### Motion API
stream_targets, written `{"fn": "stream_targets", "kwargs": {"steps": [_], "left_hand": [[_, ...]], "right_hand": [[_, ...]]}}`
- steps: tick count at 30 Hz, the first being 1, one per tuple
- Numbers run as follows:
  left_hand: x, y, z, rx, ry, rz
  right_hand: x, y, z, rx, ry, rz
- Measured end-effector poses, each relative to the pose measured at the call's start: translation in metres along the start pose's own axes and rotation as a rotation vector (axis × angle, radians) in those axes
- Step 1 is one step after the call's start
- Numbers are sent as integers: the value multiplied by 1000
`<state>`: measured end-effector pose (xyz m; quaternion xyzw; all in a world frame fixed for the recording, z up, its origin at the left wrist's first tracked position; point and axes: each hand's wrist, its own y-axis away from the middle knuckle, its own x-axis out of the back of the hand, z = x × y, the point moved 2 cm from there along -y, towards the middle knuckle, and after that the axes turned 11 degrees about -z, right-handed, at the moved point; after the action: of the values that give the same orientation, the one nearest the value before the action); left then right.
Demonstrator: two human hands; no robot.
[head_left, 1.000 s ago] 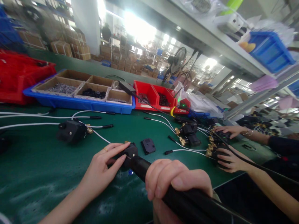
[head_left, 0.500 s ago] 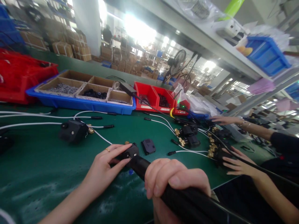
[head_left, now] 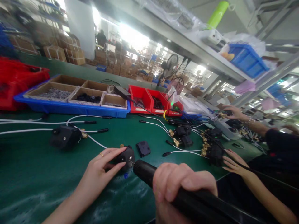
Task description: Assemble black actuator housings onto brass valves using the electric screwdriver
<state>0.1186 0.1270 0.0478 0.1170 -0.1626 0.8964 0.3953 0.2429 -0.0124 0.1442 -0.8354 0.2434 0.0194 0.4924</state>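
My left hand [head_left: 99,171] grips a small black housing [head_left: 128,153] between thumb and fingers on the green work surface. Two screw heads show on its face, and a bit of brass peeks out behind it. In my right hand [head_left: 184,183] is a black electric screwdriver [head_left: 146,172], fingers wrapped round its body. Its thin bit points at the housing's right-hand screw; whether it touches I cannot tell. Just beyond lies a loose black cover [head_left: 143,148]. A small blue disc [head_left: 126,175] sits on the surface below the housing.
Left stands another black unit [head_left: 65,137] with white cables. A blue tray [head_left: 77,109] of small parts and red bins [head_left: 141,99] line the back. To the right are brass-fitted black units [head_left: 185,135] and a co-worker's hands [head_left: 235,161]. A shelf [head_left: 205,40] hangs overhead.
The screwdriver's nose has drawn back rightward from the housing, so its bit now shows. The co-worker's far hand has risen, holding a dark part. The view has shifted slightly.
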Motion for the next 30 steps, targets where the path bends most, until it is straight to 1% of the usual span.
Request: {"fn": "stream_targets", "kwargs": {"steps": [2,5,7,11,14,16,18,19,20,21,22,24,25,26,27,28,29,30], "left_hand": [[0,-1,-2,6,-4,-1],[-1,-4,-1,17,-11,11],[-2,-7,0,27,-11,18],[-1,-11,5,35,-74,-13],[13,-11,10,44,-214,15],[29,-10,12,36,-332,97],[44,-10,15,-8,-447,186],[49,-12,18,-29,-496,209],[50,-16,22,-43,-534,206],[49,-20,27,-42,-558,176],[43,-26,34,-26,-581,121],[22,-41,53,17,-643,-33],[7,-49,62,63,-727,-147],[-10,-57,70,121,-830,-294],[-27,-66,77,151,-862,-381],[-44,-75,81,166,-878,-429],[-58,-83,83,208,-885,-466],[-70,-91,81,260,-879,-499]], "right_hand": [[14,-6,-12,21,46,62],[33,-12,-25,-31,44,114],[42,-15,-28,-73,10,119],[53,-13,-31,-115,-29,101],[63,-10,-34,-108,-40,76],[71,-9,-37,-107,-38,61],[79,-8,-38,-116,-31,45],[82,-7,-39,-122,-29,35],[83,-7,-38,-129,-31,34],[83,-6,-38,-130,-37,43],[82,-6,-38,-128,-47,64],[78,-3,-38,-131,-62,116],[77,-1,-38,-139,-63,121],[78,1,-39,-152,-64,84],[81,5,-38,-181,-52,42],[88,8,-37,-220,-18,-19],[98,12,-33,-256,27,-129],[115,16,-26,-351,160,-102]]}}
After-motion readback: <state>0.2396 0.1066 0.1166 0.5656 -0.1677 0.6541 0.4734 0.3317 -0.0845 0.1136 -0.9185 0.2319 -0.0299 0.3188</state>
